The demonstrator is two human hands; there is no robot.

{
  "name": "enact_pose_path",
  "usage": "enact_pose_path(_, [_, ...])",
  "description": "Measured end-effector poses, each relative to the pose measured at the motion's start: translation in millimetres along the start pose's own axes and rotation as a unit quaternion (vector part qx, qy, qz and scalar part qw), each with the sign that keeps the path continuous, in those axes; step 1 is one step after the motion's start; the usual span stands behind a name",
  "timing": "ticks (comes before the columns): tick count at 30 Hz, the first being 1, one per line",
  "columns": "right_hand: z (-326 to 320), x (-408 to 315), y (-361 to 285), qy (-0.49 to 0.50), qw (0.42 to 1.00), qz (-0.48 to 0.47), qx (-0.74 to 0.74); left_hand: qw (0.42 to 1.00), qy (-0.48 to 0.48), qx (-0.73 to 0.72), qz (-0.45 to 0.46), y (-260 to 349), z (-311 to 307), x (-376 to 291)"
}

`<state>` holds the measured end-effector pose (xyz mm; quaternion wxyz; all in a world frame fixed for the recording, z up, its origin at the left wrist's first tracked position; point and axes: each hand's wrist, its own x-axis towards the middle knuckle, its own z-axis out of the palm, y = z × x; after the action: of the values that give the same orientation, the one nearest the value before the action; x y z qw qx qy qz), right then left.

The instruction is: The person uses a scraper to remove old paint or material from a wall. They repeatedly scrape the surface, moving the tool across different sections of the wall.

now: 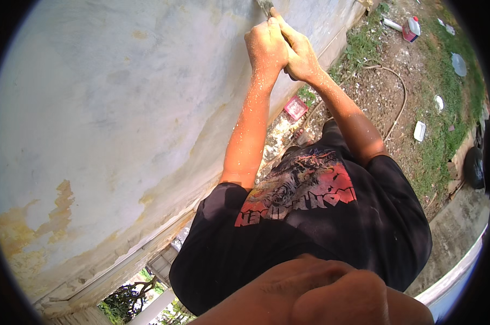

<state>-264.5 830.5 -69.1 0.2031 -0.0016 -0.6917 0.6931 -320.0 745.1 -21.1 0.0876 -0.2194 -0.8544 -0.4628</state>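
At the top of the view, a scraper with a flat metal blade (265, 6) meets the painted wall (139, 97). My left hand (266, 49) is closed in a fist against the tool. Wrapped around the scraper's handle from the other side, my right hand (301, 55) has its index finger stretched along toward the blade. Most of the handle is hidden by my fingers. Pale flakes and dust cover both forearms. The wall is whitish grey, with yellowish patches (60, 207) where the coating is worn or peeled.
A pink square container (296, 108) stands on the flake-strewn ground by the wall's base. A hose (403, 87) curves across the dirt. Farther right lie a plastic jug with a red cap (411, 29), a white tray (419, 131) and scattered litter on grass (436, 162).
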Motion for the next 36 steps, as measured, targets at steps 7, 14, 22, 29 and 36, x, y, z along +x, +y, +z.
enact_pose_path(7, [8, 9, -9, 0.003, 0.999, -0.032, 0.017, 1.000, -0.012, 0.006, -0.008, 10, -18, 8])
enact_pose_path(14, [6, 1, -25, -0.006, 1.000, 0.008, 0.013, 0.999, 0.000, -0.004, -0.046, 16, -19, -4])
enact_pose_path(22, [19, 21, -10, 0.060, 0.987, -0.150, 0.007, 0.999, -0.029, 0.032, 0.005, 38, -35, 16])
enact_pose_path(29, [10, 25, -41, 0.016, 0.997, 0.037, 0.070, 0.997, -0.050, 0.059, -0.025, 41, -38, 37])
enact_pose_path(36, [6, 23, -56, -0.004, 0.986, 0.162, 0.045, 0.994, -0.029, 0.070, 0.085, 30, -38, 35])
